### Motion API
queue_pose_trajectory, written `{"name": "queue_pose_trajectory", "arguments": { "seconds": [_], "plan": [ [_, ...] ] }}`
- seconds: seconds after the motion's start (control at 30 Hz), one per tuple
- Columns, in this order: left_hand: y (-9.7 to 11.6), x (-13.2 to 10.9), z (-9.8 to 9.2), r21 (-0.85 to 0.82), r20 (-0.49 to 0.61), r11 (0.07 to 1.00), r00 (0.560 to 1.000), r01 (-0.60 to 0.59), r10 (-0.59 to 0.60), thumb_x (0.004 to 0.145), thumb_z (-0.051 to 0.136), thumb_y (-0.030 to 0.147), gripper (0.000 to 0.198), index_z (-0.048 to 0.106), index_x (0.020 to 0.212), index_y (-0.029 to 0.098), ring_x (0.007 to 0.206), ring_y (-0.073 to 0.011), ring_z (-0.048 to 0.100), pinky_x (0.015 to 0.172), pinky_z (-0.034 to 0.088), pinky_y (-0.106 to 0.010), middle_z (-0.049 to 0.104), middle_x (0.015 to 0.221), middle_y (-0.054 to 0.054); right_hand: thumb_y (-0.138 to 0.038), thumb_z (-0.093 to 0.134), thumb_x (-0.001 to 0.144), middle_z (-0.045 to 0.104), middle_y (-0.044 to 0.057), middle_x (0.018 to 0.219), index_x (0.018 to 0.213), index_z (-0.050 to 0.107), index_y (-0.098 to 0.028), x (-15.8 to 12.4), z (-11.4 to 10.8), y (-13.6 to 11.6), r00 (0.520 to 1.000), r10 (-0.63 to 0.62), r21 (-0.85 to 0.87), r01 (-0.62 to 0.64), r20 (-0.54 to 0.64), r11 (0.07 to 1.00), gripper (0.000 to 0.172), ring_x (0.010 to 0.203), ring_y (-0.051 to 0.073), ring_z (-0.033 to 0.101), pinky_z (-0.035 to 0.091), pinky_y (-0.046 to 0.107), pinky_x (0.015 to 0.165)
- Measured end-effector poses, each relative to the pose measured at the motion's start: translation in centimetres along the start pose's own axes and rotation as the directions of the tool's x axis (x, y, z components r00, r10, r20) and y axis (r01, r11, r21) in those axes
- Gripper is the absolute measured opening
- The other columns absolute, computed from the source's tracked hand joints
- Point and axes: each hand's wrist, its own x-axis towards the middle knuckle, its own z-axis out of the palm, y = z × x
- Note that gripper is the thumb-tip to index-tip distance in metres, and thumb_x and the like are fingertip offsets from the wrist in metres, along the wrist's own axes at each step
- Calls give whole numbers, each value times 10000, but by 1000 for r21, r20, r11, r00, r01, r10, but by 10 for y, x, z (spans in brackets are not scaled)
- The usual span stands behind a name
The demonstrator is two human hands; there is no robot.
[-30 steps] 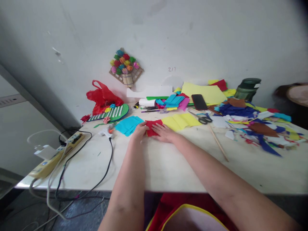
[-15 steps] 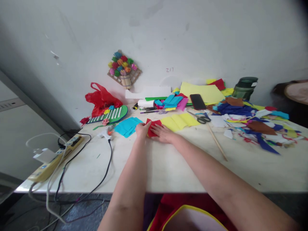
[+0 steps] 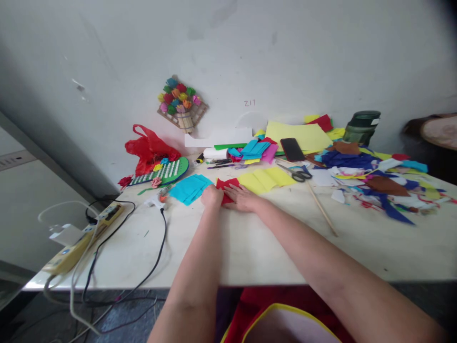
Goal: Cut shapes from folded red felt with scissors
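A small red piece of crepe paper lies on the table under both hands. My right hand is spread flat over it, fingers stretched toward the left. At its left edge my left hand is closed with the fingers curled against the paper; the fingertips are hidden. Blue crepe paper pieces lie overlapping just left of my left hand. To the right of the red piece are folded yellow crepe paper pieces.
Scissors and a wooden stick lie right, before a heap of paper scraps. A phone rests behind. Leftward are a glue gun, its cord, a power strip and a green-and-white woven craft piece.
My left hand's thumb, stretched over the red paper before, has curled in, and the hand now forms a fist at the paper's left edge. My right hand stays flat in place.
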Motion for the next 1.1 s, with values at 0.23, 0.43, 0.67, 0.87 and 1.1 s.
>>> {"name": "queue_pose_trajectory", "arguments": {
  "seconds": [0.23, 0.43, 0.67, 0.87, 1.1],
  "plan": [
    [2, -8, -2, 44, -11, 999, 1000, -9, 10, 798, 482, 352, 306, 632, 1000, 177, 972, -256, 595, 762, 446, -330, 640, 1064, -136, -625, 131, 849, 111, 5, 1508, 1445, 173, -172, 2, 0, -1, 998, 58, -5, -58, 2, 998, 750, 1385, 195, 23, 11, 407, 1104],
    [1, -9, -2, 6, -13, 1000, 1000, -18, 18, 809, 490, 375, 314, 623, 997, 161, 992, -271, 587, 792, 433, -351, 629, 1072, -164, -487, 114, 901, 148, -10, 1502, 1431, 232, -205, 0, -2, 6, 988, 148, -11, -149, -44, 989, 612, 1382, 159, 64, 50, 412, 1101],
    [-1, -9, -3, -44, -15, 999, 1000, -4, 4, 805, 488, 366, 299, 622, 967, 154, 984, -276, 589, 779, 440, -348, 626, 1071, -172, -488, 139, 898, 107, -32, 1507, 1435, 212, -225, -4, -5, 11, 981, 192, -38, -192, -23, 981, 603, 1383, 161, 36, 27, 434, 1099],
    [-2, -13, -12, -92, -66, 996, 998, -20, 14, 828, 439, 309, 258, 588, 985, 170, 972, -263, 596, 749, 443, -326, 638, 1040, -151, -483, 141, 899, 129, -12, 1506, 1438, 205, -198, -4, -4, 1, 987, 161, -36, -161, -24, 986, 613, 1384, 178, 41, 40, 445, 1097],
    [-3, -10, -9, -219, -45, 973, 996, 70, -81, 797, 483, 237, 297, 551, 1070, 142, 997, -257, 592, 754, 447, -306, 626, 1081, -158, -499, 129, 892, 106, -16, 1509, 1441, 194, -197, 2, 3, -2, 989, 141, -47, -143, -39, 989, 630, 1383, 193, 48, 33, 453, 1095]
  ]
}}
